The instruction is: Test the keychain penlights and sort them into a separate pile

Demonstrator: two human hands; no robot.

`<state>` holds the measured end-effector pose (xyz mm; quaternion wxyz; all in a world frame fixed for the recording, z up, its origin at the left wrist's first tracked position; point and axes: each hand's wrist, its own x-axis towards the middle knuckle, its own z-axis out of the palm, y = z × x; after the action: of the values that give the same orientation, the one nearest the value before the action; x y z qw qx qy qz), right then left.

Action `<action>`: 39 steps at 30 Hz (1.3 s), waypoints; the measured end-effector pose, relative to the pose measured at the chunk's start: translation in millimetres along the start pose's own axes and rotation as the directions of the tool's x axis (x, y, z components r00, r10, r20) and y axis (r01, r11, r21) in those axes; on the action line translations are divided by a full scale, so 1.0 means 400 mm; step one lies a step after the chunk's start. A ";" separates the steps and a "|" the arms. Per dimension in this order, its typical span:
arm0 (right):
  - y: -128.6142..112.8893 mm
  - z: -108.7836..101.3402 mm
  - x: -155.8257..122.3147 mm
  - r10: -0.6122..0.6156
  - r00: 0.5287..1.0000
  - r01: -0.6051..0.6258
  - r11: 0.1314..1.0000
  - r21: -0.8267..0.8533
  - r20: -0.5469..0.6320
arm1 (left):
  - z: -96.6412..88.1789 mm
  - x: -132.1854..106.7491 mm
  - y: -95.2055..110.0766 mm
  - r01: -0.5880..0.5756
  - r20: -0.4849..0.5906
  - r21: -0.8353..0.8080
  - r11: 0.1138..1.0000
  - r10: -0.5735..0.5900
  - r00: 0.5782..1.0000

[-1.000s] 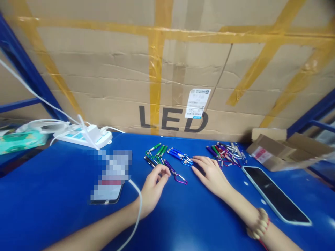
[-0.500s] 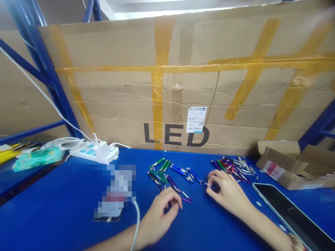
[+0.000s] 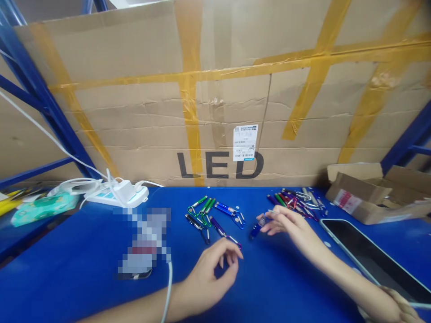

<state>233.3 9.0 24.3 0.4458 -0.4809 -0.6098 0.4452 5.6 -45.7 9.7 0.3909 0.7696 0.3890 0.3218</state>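
My right hand [image 3: 286, 224] is closed on a small blue keychain flashlight [image 3: 256, 228], which hangs tilted from the fingertips above the blue table; its clip end is partly hidden by the fingers. My left hand [image 3: 215, 269] rests on the table, loosely curled, with a gap between thumb and fingers and nothing visible in it. Just beyond it lies a purple keychain flashlight [image 3: 217, 226] with a carabiner clip. Around that are a black one [image 3: 193, 220], several green ones [image 3: 207, 205] and blue ones [image 3: 225, 207]. Behind my right hand is a mixed-colour pile of flashlights [image 3: 299, 202].
A tablet-like device [image 3: 373, 258] lies at the right, below an opened small carton [image 3: 362, 193]. A white power strip [image 3: 134, 197] with cables stands at the left, near a blurred-out item [image 3: 144, 251]. A white cable [image 3: 169, 287] crosses my left forearm. A large cardboard box [image 3: 141, 121] walls off the back.
My right hand has lifted the blue flashlight from beside the other blue ones and swung it round. My left hand stays curled near the purple one. The view has tipped slightly.
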 end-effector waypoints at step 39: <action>0.034 0.060 -0.105 -0.265 0.860 0.487 0.680 -0.548 0.435 | 0.014 0.044 -0.041 0.145 0.083 -0.140 0.980 -0.134 0.988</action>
<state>218.3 -33.3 1.2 0.2317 -0.3865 -0.8747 0.1783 13.0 -26.1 -3.7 0.4816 0.7211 0.4028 0.2929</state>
